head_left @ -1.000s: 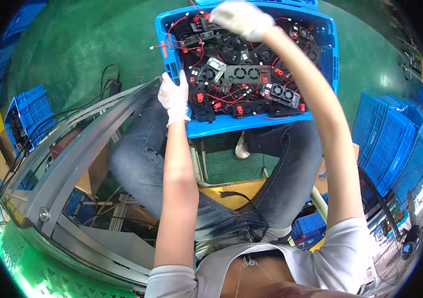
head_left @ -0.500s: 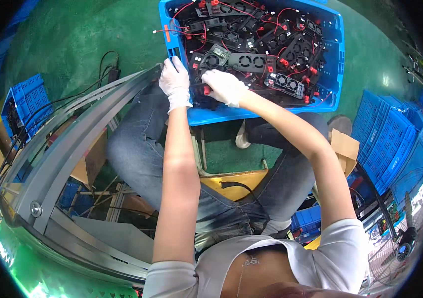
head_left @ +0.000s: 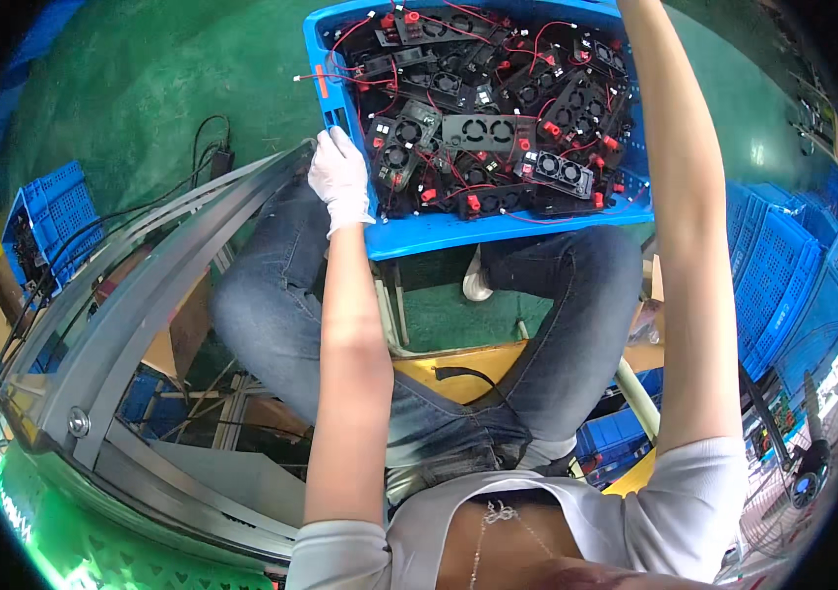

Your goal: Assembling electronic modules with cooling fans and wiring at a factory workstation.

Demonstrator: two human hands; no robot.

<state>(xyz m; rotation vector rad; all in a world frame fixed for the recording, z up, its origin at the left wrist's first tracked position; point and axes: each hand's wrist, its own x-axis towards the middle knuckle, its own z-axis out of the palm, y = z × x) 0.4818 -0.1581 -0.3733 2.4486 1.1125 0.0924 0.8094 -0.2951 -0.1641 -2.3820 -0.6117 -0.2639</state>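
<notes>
A blue plastic crate (head_left: 498,228) is in front of my knees, full of black fan housings (head_left: 478,133) with small round fans, red plugs and thin red and black wires. My left hand (head_left: 337,179), in a white glove, is closed on the crate's left rim near the handle slot. My right forearm stretches up past the crate's right side. The right hand itself lies beyond the upper edge of the head view. One connector on a wire sticks out over the crate's left rim.
A grey metal frame (head_left: 158,285) curves along my left side. Stacked blue baskets (head_left: 773,275) stand on the right, and another blue basket (head_left: 55,211) sits at the far left. Cardboard (head_left: 178,334) is behind the frame; a black cable (head_left: 208,147) lies on the green floor.
My right hand has left the fan housings and moved up and right, out of view. The crate has shifted slightly left and down, with my left hand still at its rim.
</notes>
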